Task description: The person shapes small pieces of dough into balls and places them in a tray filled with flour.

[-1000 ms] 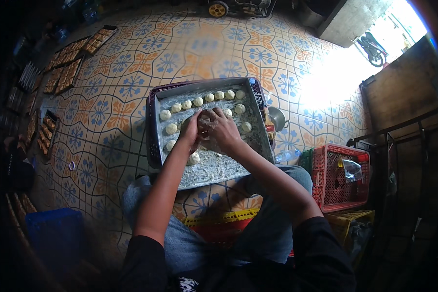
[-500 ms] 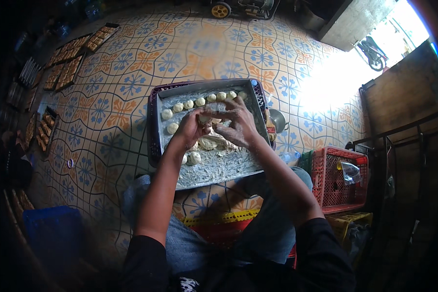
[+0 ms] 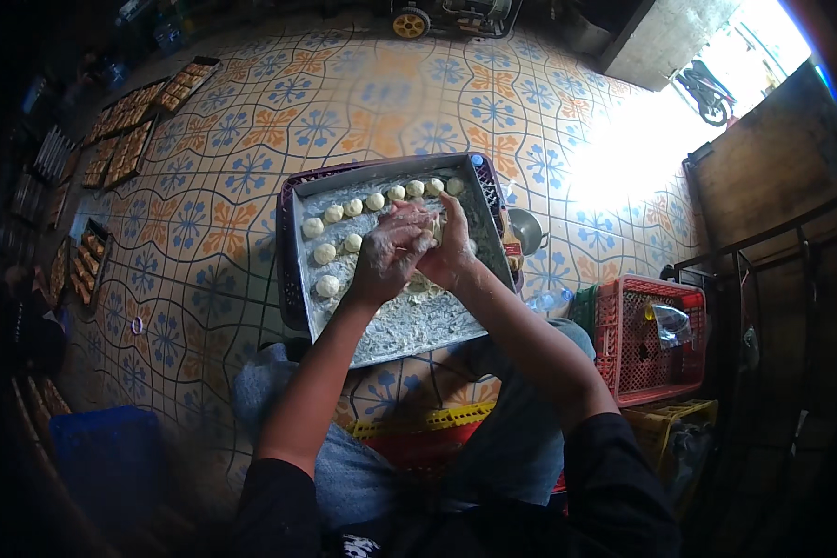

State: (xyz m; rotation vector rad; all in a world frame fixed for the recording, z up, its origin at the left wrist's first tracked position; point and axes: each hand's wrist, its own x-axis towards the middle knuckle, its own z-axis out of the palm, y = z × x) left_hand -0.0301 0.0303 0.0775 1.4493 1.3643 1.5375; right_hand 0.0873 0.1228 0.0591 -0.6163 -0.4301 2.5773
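Gripping a dough piece (image 3: 434, 228) between left hand (image 3: 391, 256) and right hand (image 3: 451, 249), brought together from a looser spread moments ago, above the floured tray (image 3: 405, 330) of dough balls (image 3: 327, 285), apparently mid-shaping.

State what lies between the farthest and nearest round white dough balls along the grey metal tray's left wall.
A third dough ball, in the head view.

The left hand (image 3: 383, 265) and right hand (image 3: 452, 257) meet, partly overlapping, the left's fingers (image 3: 407, 235) slanting up and rightward. The left forearm (image 3: 314, 383) and right forearm (image 3: 521, 321), both bare, converge from short dark sleeves (image 3: 614, 465), wrists (image 3: 366, 300) near but apart.
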